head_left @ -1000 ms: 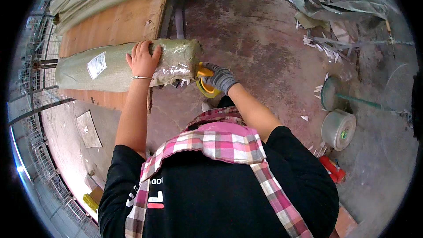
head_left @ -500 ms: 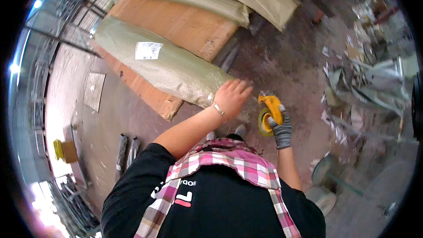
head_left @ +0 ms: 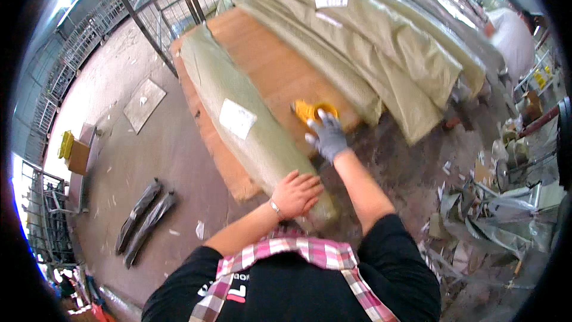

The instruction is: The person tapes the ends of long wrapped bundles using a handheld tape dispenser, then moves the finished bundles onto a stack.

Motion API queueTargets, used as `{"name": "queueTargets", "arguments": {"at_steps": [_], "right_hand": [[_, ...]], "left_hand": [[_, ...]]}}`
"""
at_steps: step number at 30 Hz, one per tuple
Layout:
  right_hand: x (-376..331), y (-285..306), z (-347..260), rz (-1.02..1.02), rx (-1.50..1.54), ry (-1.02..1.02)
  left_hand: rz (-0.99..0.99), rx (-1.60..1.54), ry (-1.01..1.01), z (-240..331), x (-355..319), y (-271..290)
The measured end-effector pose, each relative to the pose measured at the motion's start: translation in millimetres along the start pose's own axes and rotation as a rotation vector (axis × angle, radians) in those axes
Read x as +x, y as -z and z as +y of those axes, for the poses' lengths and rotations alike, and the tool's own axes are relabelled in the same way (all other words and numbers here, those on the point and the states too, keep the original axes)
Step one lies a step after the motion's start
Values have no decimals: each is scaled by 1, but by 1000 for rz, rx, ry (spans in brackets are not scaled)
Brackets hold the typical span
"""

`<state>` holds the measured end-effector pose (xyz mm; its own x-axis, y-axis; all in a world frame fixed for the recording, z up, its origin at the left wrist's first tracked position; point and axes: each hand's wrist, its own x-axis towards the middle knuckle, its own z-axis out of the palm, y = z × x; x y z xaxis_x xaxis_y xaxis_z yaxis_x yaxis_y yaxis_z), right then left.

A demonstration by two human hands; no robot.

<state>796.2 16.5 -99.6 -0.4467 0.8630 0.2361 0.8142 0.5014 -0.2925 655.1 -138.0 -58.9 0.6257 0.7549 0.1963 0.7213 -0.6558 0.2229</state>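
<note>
A long package (head_left: pixel 250 149) in olive-green woven wrapping, with a white label (head_left: pixel 238 118) on top, lies along a brown board (head_left: pixel 268 77). My bare left hand (head_left: pixel 296 195) rests on its near end, fingers stretched out over the wrapping. Beyond it, my right hand (head_left: pixel 329 137) in a grey glove has its fingers spread apart. Their tips touch a yellow tape dispenser (head_left: pixel 307 109) on the board, to the right of the package. The underside of the dispenser is hidden.
More olive-wrapped bundles (head_left: pixel 381 42) lie beyond the board. Two dark wrapped pieces (head_left: pixel 143 220) and a flat square sheet (head_left: pixel 144 105) are on the floor at left. Scrap (head_left: pixel 500 220) is heaped at right. A person (head_left: pixel 511 42) in white stands at the far right.
My right hand has carried the tape dispenser from beside my body forward onto the board, and its fingers have spread. My left hand has settled on the package's end. The view has turned.
</note>
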Motion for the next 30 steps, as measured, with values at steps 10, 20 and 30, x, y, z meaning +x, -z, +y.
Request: {"name": "queueTargets", "arguments": {"at_steps": [10, 20, 30], "right_hand": [[-218, -4, 1, -307, 1268, -1181], [-170, 70, -88, 222, 1552, -1001], [-150, 63, -71, -12, 1499, -1690]], "left_hand": [[654, -429, 905, -175, -51, 8], [1067, -2417, 700, -278, 19, 16], [447, -2552, 485, -243, 66, 85]]}}
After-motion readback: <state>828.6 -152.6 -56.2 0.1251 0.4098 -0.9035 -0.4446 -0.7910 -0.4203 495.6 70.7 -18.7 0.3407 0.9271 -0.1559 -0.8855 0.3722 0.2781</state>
